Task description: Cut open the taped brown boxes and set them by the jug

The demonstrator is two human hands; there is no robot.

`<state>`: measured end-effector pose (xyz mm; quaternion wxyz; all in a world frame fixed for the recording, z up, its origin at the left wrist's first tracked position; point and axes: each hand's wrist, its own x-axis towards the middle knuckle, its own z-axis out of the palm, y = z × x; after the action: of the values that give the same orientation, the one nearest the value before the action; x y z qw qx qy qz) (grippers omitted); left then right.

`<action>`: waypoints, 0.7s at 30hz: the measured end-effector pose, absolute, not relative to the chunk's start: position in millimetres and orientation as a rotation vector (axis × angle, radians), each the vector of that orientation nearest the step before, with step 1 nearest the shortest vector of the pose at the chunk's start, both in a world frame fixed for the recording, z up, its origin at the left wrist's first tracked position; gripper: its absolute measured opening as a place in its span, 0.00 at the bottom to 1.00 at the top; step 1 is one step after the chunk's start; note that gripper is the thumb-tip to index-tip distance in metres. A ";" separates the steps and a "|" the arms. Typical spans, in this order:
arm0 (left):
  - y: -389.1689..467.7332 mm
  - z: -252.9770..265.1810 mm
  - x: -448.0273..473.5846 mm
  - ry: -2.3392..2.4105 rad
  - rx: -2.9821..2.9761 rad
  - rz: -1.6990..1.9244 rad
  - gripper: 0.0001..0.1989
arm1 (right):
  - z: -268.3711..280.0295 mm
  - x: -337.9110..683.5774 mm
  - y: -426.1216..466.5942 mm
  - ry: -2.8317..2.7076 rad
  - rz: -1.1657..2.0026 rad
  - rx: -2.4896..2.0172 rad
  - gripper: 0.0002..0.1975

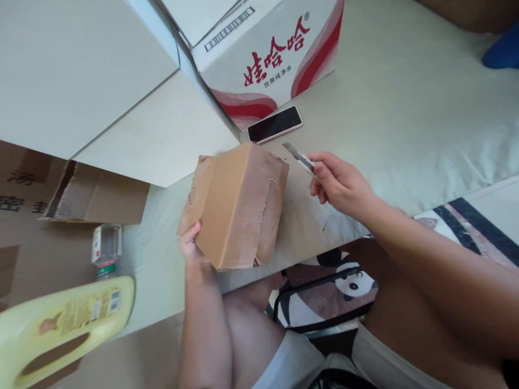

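Observation:
A brown cardboard box (227,200) is held tilted in front of me. My left hand (190,243) grips its lower left side, with most of the fingers hidden behind the cardboard. Tape covers the right face, and a torn edge runs down it. To the right of the box, my right hand (334,181) is closed around a utility knife (304,160). Its blade is out and points up and left, apart from the box. Beyond the box, a phone (275,124) lies screen up.
A white carton with red print (279,59) stands behind the phone. White panels (162,124) rise at the left. A clear bottle (107,246) and a yellow jug (81,319) are at the lower left, near another cardboard box (113,197). A blue item (503,51) shows at the upper right.

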<state>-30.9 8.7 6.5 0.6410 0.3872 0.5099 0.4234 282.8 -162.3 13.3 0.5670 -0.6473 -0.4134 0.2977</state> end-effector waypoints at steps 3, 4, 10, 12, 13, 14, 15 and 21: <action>8.5 2.0 -29.3 1.237 0.865 0.968 0.20 | 17.3 271.1 -158.1 -0.872 0.872 -1.492 0.21; 8.2 1.6 -29.5 1.236 0.874 0.972 0.20 | 18.9 269.1 -157.0 -0.839 0.900 -1.504 0.22; 3.2 2.7 -26.5 1.178 0.926 1.022 0.18 | 27.5 262.5 -154.1 -0.736 1.026 -1.583 0.25; 1.4 3.4 -23.9 1.170 0.937 1.056 0.18 | 28.4 260.6 -153.7 -0.727 1.025 -1.609 0.25; 0.6 4.0 -22.4 1.168 0.941 1.072 0.18 | 28.2 259.8 -153.6 -0.729 1.023 -1.621 0.25; -0.3 4.8 -20.8 1.169 0.944 1.083 0.18 | 27.6 259.0 -153.5 -0.733 1.022 -1.632 0.25; -1.2 5.9 -18.9 1.174 0.946 1.089 0.18 | 26.4 258.3 -153.6 -0.737 1.016 -1.644 0.25; -16.8 15.3 2.3 1.156 0.961 1.165 0.19 | 11.7 257.6 -153.5 -0.853 0.885 -1.758 0.26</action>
<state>2.3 -16.8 15.3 0.5810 0.4113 0.4949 0.4984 257.6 -153.5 11.7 0.4779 -0.7199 -0.3492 0.3626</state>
